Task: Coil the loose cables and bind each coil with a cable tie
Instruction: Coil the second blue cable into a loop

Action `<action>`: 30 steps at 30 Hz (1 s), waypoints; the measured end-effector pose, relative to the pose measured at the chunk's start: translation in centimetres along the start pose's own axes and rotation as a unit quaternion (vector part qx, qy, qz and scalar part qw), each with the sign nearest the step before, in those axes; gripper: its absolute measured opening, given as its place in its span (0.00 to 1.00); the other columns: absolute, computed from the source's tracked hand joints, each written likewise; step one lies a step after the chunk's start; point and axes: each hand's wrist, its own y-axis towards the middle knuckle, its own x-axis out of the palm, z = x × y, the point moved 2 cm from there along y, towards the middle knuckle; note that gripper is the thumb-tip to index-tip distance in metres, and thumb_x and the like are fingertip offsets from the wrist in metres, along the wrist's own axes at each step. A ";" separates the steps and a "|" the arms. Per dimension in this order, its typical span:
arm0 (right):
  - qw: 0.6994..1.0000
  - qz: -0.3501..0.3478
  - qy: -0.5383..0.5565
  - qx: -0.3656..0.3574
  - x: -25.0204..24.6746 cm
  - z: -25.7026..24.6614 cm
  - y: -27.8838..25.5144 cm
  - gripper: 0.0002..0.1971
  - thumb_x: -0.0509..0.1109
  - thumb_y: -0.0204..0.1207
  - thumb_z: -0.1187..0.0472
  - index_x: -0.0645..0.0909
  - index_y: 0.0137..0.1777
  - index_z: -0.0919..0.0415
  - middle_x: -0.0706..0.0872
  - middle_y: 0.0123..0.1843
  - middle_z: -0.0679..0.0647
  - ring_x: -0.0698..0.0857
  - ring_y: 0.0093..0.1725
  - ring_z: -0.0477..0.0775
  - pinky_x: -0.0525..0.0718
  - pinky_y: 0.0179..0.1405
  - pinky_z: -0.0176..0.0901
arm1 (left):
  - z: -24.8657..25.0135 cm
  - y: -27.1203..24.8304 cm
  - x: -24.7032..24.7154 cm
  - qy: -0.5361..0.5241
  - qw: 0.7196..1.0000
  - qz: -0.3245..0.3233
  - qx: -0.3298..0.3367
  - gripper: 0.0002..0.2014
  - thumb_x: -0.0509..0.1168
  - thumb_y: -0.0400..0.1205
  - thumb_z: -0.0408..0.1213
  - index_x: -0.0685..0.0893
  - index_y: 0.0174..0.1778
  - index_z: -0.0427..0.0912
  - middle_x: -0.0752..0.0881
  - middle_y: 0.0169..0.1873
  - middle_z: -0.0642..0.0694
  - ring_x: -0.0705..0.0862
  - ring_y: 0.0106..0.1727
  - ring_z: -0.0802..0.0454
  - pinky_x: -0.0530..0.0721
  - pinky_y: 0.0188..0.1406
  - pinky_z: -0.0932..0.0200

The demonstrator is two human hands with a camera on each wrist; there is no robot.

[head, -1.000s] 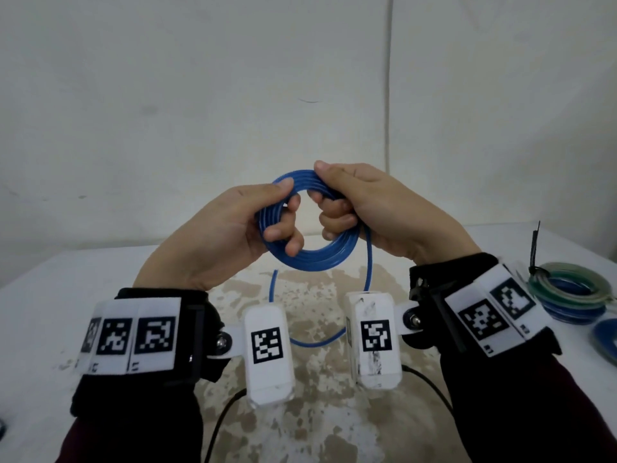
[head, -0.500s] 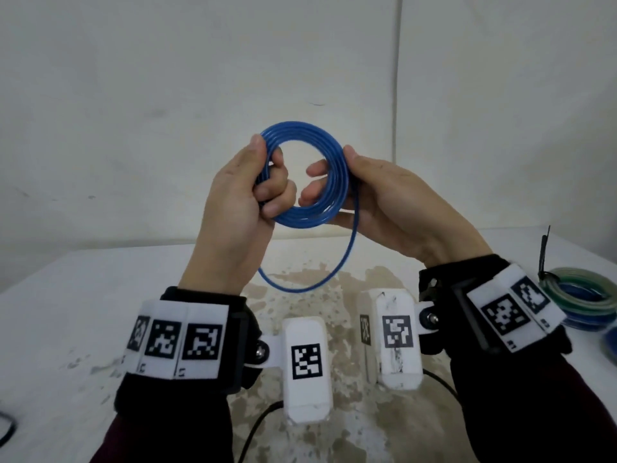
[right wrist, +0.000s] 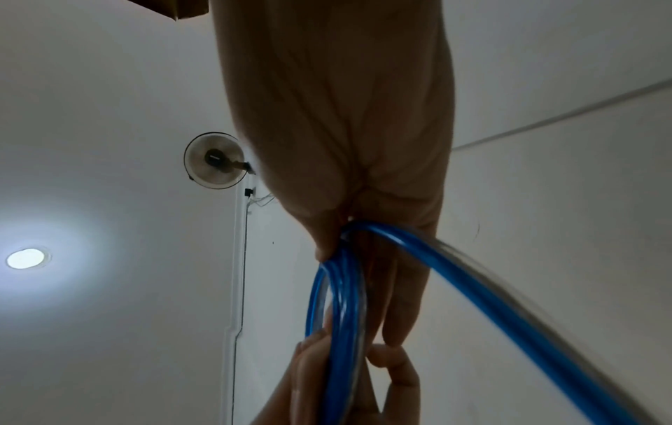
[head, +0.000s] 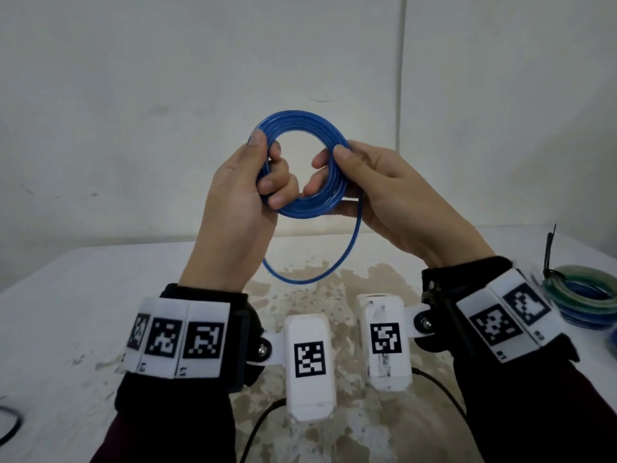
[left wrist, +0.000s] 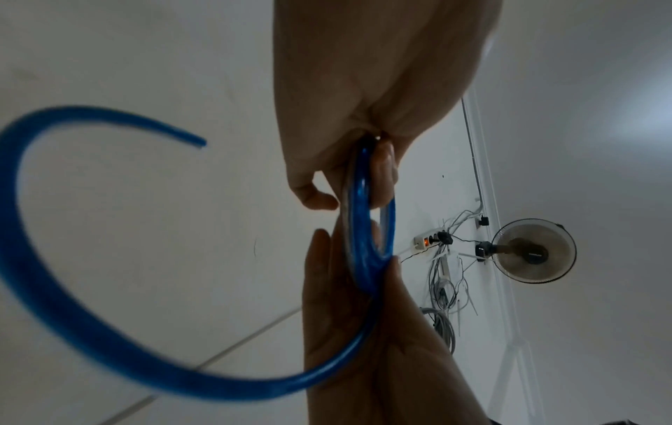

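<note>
Head view: plain white wall behind, stained white table (head: 83,295) below, and a finished green and blue coil (head: 582,297) at 3 o'clock. I've got the blue cable (head: 300,125) up in the air, my left hand (head: 233,195) pinching the coil at 9 o'clock and my right hand (head: 394,195) pinching it at 3.

Left wrist view: the free end (left wrist: 198,141) curls loose.

Right wrist view: the ceiling, a lamp (right wrist: 25,258), a wall fan (right wrist: 214,159). I reckon the last loop needs tucking in, then a tie.
</note>
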 end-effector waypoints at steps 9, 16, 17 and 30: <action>0.999 0.030 0.036 -0.009 -0.7 0.7 0.4 0.15 0.50 0.88 0.58 0.75 0.46 0.62 0.79 0.29 0.50 0.83 0.35 0.50 0.82 0.45 0.39 | 0.0 -0.3 -0.2 0.097 0.994 -0.058 -0.008 0.12 0.49 0.89 0.36 0.75 0.45 0.38 0.75 0.25 0.49 0.81 0.31 0.51 0.81 0.42 0.60; 0.982 0.024 -0.184 -0.031 -1.2 0.4 0.0 0.15 0.51 0.88 0.59 0.75 0.45 0.65 0.72 0.25 0.47 0.76 0.29 0.48 0.79 0.39 0.41 | -0.5 -0.5 -0.5 0.213 0.973 -0.070 -0.055 0.06 0.58 0.85 0.34 0.79 0.53 0.37 0.81 0.28 0.47 0.87 0.34 0.47 0.84 0.41 0.59; 0.977 0.017 -0.210 -0.035 -1.0 0.3 0.0 0.16 0.51 0.88 0.60 0.75 0.45 0.67 0.71 0.24 0.46 0.75 0.28 0.48 0.79 0.38 0.43 | -0.6 -0.5 -0.5 0.224 0.971 -0.065 -0.057 0.08 0.59 0.85 0.36 0.80 0.53 0.36 0.81 0.28 0.47 0.86 0.32 0.47 0.84 0.40 0.58; 0.976 -0.007 -0.215 0.019 -0.5 0.4 -0.3 0.08 0.52 0.88 0.58 0.68 0.51 0.62 0.78 0.30 0.54 0.79 0.32 0.51 0.89 0.40 0.51 | -1.3 -0.6 -0.8 0.260 0.958 -0.095 -0.071 0.12 0.57 0.86 0.38 0.77 0.44 0.33 0.65 0.19 0.56 0.64 0.21 0.58 0.76 0.34 0.60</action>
